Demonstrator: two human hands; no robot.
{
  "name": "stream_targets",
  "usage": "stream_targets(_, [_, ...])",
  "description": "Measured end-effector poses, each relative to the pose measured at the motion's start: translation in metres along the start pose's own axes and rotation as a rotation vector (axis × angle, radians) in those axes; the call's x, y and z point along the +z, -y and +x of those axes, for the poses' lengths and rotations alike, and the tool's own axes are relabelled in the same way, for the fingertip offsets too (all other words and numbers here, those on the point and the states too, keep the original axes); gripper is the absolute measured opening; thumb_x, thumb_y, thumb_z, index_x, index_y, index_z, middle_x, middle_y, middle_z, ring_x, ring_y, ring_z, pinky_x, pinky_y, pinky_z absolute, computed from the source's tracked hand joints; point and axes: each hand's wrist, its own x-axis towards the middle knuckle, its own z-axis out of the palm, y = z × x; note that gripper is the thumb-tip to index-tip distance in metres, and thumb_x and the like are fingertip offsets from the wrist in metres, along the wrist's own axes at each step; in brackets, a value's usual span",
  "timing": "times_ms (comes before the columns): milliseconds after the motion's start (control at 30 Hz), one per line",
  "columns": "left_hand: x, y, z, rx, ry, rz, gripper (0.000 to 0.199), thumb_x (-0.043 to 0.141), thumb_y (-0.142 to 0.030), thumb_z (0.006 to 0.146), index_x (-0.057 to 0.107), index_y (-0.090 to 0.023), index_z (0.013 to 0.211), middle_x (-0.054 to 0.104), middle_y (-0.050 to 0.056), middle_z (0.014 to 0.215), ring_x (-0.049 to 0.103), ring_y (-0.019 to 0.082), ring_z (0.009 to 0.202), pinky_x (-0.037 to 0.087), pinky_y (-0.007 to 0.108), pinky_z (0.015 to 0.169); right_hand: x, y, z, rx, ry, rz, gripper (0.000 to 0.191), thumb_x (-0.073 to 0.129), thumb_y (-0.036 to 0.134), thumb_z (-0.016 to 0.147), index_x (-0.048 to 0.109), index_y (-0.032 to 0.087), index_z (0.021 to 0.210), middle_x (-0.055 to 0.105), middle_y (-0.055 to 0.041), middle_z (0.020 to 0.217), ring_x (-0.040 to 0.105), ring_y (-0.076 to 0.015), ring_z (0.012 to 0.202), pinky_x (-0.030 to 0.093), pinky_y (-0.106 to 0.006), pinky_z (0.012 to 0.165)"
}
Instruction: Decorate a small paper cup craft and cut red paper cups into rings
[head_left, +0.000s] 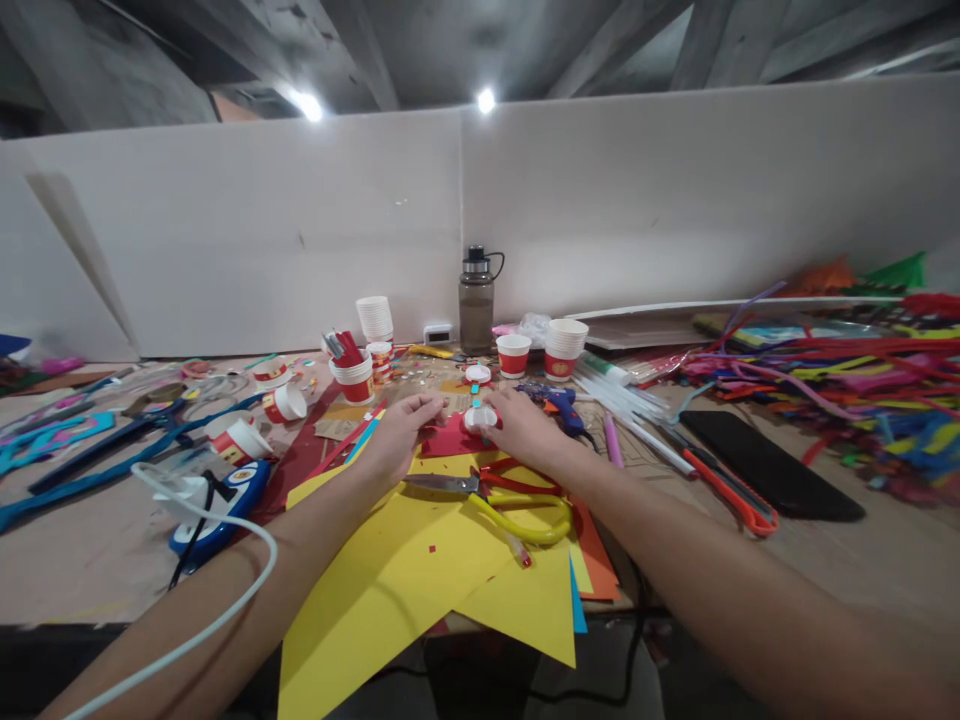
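Note:
My right hand (pixel 521 425) has its fingertips closed on the edge of a small round white-and-red piece (pixel 480 419), which looks like part of a paper cup. My left hand (pixel 405 425) is to its left, with thumb and fingers drawn together over red paper (pixel 448 442); what they may pinch is too small to make out. Just beyond is a similar round piece (pixel 478 374), with a small teal strip (pixel 475 390) between the two. Close below my hands lie scissors (pixel 465 484) with red and yellow handles, on yellow paper sheets (pixel 397 560).
Paper cups (pixel 514 356), a water bottle (pixel 476 305) and a cup of markers (pixel 351 380) stand behind. A blue glue gun (pixel 562 405), utility knife (pixel 731 490), black phone (pixel 769 465) and colourful pipe cleaners (pixel 847 370) lie right. A white cable (pixel 262 590) crosses my left forearm.

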Motion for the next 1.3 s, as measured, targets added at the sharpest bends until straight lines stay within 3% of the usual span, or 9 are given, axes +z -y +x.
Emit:
stream_targets(133, [0.001, -0.001, -0.001, -0.004, 0.015, 0.025, 0.027, 0.072, -0.037, 0.066, 0.063, -0.014, 0.074, 0.059, 0.001, 0.068, 0.051, 0.009, 0.064, 0.037, 0.022, 0.062, 0.002, 0.001, 0.001, -0.056, 0.005, 0.017, 0.024, 0.063, 0.029, 0.079, 0.061, 0.015, 0.098, 0.060, -0.0128, 0.101, 0.055, -0.0241, 0.097, 0.043, -0.037, 0.086])
stream_targets(367, [0.006, -0.003, -0.002, 0.034, -0.063, 0.098, 0.032, 0.073, -0.039, 0.066, 0.063, -0.015, 0.086, 0.061, 0.002, 0.084, 0.053, 0.011, 0.075, 0.038, 0.024, 0.067, -0.010, 0.013, -0.002, -0.158, -0.330, 0.297, 0.057, 0.067, 0.027, 0.074, 0.044, 0.019, 0.126, 0.055, -0.0113, 0.115, 0.054, -0.0239, 0.104, 0.047, -0.038, 0.086])
stream_targets(500, [0.008, 0.000, -0.001, 0.100, 0.043, 0.074, 0.034, 0.074, -0.038, 0.066, 0.063, -0.015, 0.089, 0.063, 0.004, 0.088, 0.055, 0.013, 0.082, 0.039, 0.026, 0.077, -0.014, 0.024, -0.011, -0.266, -0.372, 0.273, 0.061, 0.064, 0.015, 0.073, 0.041, 0.023, 0.129, 0.050, -0.0108, 0.123, 0.051, -0.0249, 0.109, 0.046, -0.041, 0.089])
stream_targets(600, [0.006, 0.002, -0.001, 0.108, 0.063, 0.062, 0.033, 0.076, -0.038, 0.064, 0.064, -0.014, 0.083, 0.064, 0.004, 0.082, 0.055, 0.013, 0.076, 0.039, 0.027, 0.075, -0.017, 0.031, -0.016, -0.343, -0.386, 0.250, 0.059, 0.063, 0.016, 0.075, 0.040, 0.023, 0.130, 0.049, -0.0110, 0.125, 0.050, -0.0241, 0.110, 0.046, -0.040, 0.089])
stream_targets(667, [0.004, 0.001, -0.001, 0.128, 0.059, 0.051, 0.030, 0.075, -0.037, 0.065, 0.064, -0.014, 0.080, 0.063, 0.003, 0.078, 0.053, 0.011, 0.071, 0.038, 0.025, 0.071, -0.021, 0.033, -0.018, -0.334, -0.423, 0.293, 0.057, 0.064, 0.022, 0.077, 0.040, 0.022, 0.129, 0.048, -0.0114, 0.124, 0.050, -0.0231, 0.106, 0.046, -0.039, 0.087])
stream_targets(767, [0.002, -0.002, 0.000, 0.135, 0.052, 0.027, 0.027, 0.074, -0.036, 0.066, 0.065, -0.014, 0.078, 0.062, 0.001, 0.075, 0.050, 0.009, 0.066, 0.037, 0.023, 0.066, -0.026, 0.031, -0.018, -0.183, -0.475, 0.433, 0.048, 0.062, 0.031, 0.080, 0.045, 0.020, 0.123, 0.052, -0.0108, 0.116, 0.053, -0.0202, 0.095, 0.047, -0.036, 0.081])
stream_targets(900, [0.002, -0.003, 0.002, 0.092, 0.053, -0.009, 0.024, 0.075, -0.033, 0.065, 0.066, -0.014, 0.077, 0.062, 0.000, 0.074, 0.050, 0.008, 0.065, 0.038, 0.022, 0.065, -0.027, 0.024, -0.015, 0.036, -0.330, 0.622, 0.032, 0.054, 0.041, 0.084, 0.056, 0.018, 0.106, 0.060, -0.0085, 0.104, 0.055, -0.0186, 0.088, 0.046, -0.032, 0.076])
stream_targets(1067, [0.002, -0.001, 0.002, 0.063, 0.034, 0.003, 0.024, 0.077, -0.031, 0.063, 0.068, -0.014, 0.076, 0.064, 0.001, 0.075, 0.054, 0.009, 0.067, 0.040, 0.022, 0.067, -0.024, 0.024, -0.012, 0.071, -0.079, 0.843, 0.034, 0.052, 0.047, 0.084, 0.063, 0.017, 0.097, 0.066, -0.0045, 0.095, 0.058, -0.0175, 0.087, 0.043, -0.029, 0.077])
stream_targets(1300, [0.006, -0.002, -0.003, -0.044, 0.116, -0.095, 0.028, 0.079, -0.032, 0.062, 0.066, -0.013, 0.078, 0.067, 0.003, 0.077, 0.059, 0.010, 0.068, 0.043, 0.023, 0.068, -0.014, 0.020, -0.010, 0.216, 0.022, 1.023, 0.035, 0.065, 0.046, 0.072, 0.067, 0.015, 0.087, 0.063, -0.0004, 0.076, 0.049, -0.0111, 0.064, 0.037, -0.024, 0.062])
